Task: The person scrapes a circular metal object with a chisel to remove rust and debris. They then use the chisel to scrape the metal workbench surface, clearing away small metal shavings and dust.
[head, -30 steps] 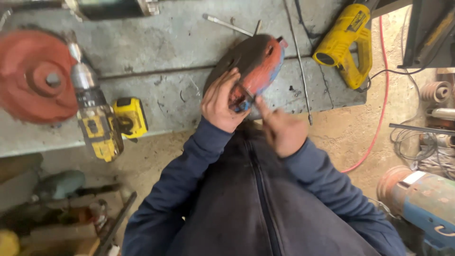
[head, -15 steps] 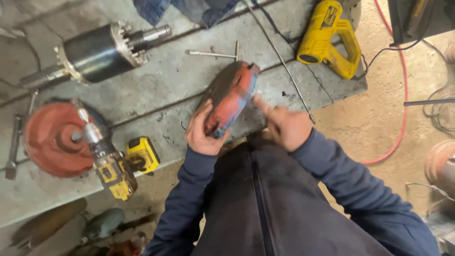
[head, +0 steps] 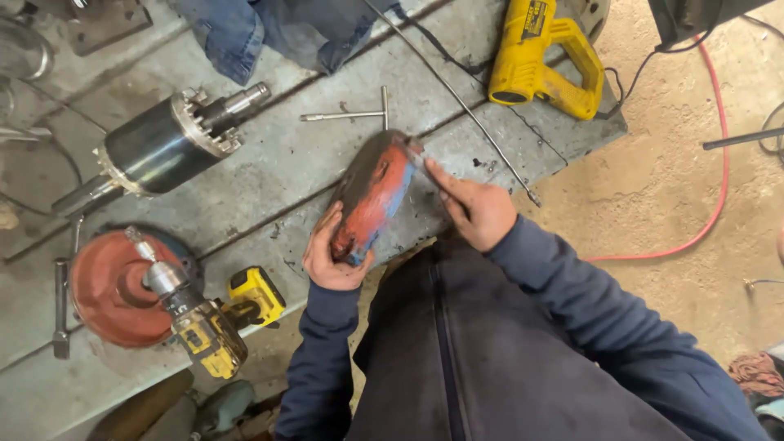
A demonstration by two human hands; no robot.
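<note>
The grey metal counter (head: 269,171) fills most of the view, and a dark cylindrical motor with a toothed end (head: 163,147) lies across its upper left. Lower left sits a red round casting (head: 106,294), with a yellow cordless drill (head: 204,322) standing partly over it. A yellow corded power tool (head: 543,57) rests at the counter's top right edge, near a red cable (head: 710,204) on the sandy floor. At the counter's near edge the person tilts a red and blue metal cover (head: 371,200) on its rim; the left hand (head: 331,257) has its fingers wrapped around the lower end, the right hand (head: 478,208) pinches the upper edge. A thin T-shaped wrench (head: 359,114) lies just beyond
</note>
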